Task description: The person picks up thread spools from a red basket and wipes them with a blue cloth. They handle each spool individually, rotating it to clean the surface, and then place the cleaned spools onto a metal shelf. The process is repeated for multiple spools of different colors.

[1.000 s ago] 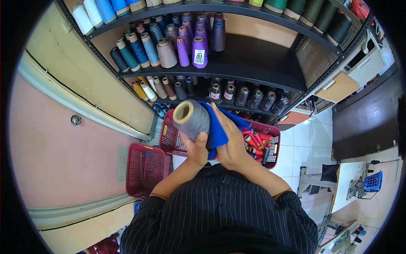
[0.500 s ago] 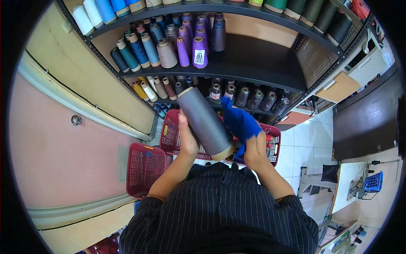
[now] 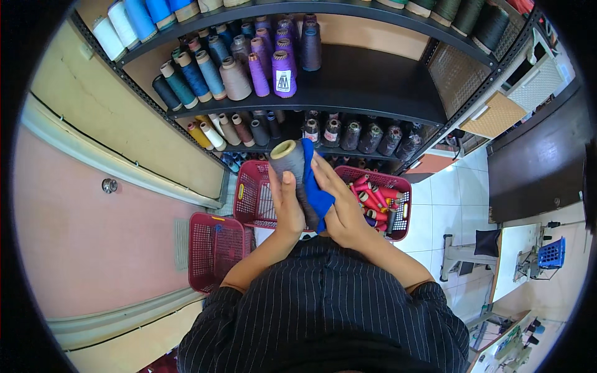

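Note:
A dark grey cone of thread (image 3: 291,164) stands tilted in front of my body, its pale tube end facing up. My left hand (image 3: 287,208) grips its left side, thumb up along the thread. A blue cloth (image 3: 316,198) lies against the cone's right side. My right hand (image 3: 342,208) presses the cloth to the thread with a flat palm and extended fingers. The cone's lower end is hidden behind my hands.
Ahead stands a black metal shelf (image 3: 379,90) with many thread cones, purple ones (image 3: 285,71) among them. Below are a red basket (image 3: 249,186) at left, another basket (image 3: 407,214) full of red and pink cones, and a third basket (image 3: 202,252). A sewing table (image 3: 516,258) stands at right.
The cone has turned more upright, its narrow end now facing up toward me. My right hand has brought the blue cloth from beside the cone flat onto its side.

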Available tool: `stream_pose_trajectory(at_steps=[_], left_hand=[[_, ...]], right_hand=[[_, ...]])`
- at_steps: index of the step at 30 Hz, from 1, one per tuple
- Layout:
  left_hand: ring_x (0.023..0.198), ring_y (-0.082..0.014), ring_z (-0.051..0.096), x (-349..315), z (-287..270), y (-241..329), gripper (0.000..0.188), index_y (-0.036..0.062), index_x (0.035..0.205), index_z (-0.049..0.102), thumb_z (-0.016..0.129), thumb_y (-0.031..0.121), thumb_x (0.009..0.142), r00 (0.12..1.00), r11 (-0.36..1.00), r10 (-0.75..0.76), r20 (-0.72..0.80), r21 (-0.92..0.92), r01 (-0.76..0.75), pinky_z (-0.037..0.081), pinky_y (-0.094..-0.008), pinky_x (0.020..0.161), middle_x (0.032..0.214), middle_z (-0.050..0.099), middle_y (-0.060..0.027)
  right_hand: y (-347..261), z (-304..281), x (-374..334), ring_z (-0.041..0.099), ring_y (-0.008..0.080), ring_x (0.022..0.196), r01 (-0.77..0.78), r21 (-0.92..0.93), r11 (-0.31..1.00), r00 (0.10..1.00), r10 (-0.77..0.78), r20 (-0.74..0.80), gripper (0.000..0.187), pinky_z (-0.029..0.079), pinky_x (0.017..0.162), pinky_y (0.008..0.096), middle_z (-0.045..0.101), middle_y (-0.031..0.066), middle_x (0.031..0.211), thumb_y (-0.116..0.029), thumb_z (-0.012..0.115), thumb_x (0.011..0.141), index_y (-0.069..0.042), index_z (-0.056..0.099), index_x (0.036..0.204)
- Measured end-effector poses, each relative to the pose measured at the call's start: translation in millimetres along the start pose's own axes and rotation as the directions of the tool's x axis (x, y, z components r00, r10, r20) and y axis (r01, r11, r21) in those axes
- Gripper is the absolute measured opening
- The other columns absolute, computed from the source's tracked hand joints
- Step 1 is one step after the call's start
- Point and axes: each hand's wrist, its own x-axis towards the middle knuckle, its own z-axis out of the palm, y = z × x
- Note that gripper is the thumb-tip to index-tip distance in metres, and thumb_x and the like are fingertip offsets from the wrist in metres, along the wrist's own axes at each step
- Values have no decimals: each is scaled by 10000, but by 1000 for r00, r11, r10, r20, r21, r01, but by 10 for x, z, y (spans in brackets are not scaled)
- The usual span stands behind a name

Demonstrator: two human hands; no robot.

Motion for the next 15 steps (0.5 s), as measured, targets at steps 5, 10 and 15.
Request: stream_pose_trajectory(at_steps=[5, 10, 15], left_hand=[[1086, -208, 525, 7, -177, -23, 746, 19, 1345, 345, 426, 614, 902, 983, 970, 179, -44, 174, -169, 418, -356, 955, 1190, 518, -128], [1059, -214, 536, 46, -173, 189, 923, -8, 1355, 299, 426, 736, 823, 962, 964, 267, 56, -33, -265, 416, -356, 952, 1140, 533, -144], [1122, -230, 503, -7, -148, 280, 977, -6, 1352, 301, 320, 799, 799, 936, 910, 346, 69, 219, -352, 351, -400, 1029, 1187, 518, -147]], right_hand=[[129, -1, -127, 401, 324, 1318, -321, 307, 896, 947, 296, 126, 476, 283, 1090, 379, 436, 222, 1392, -230, 272, 1003, 36, 381, 1382], [245, -10, -97, 386, 325, 1332, -17, 262, 965, 1000, 15, 10, 508, 234, 1119, 402, 399, 220, 1427, -260, 350, 969, 32, 388, 1383], [2, 79, 17, 439, 366, 1274, 22, 208, 978, 997, -36, 64, 572, 296, 1071, 412, 446, 240, 1374, -344, 367, 951, 25, 386, 1387]])
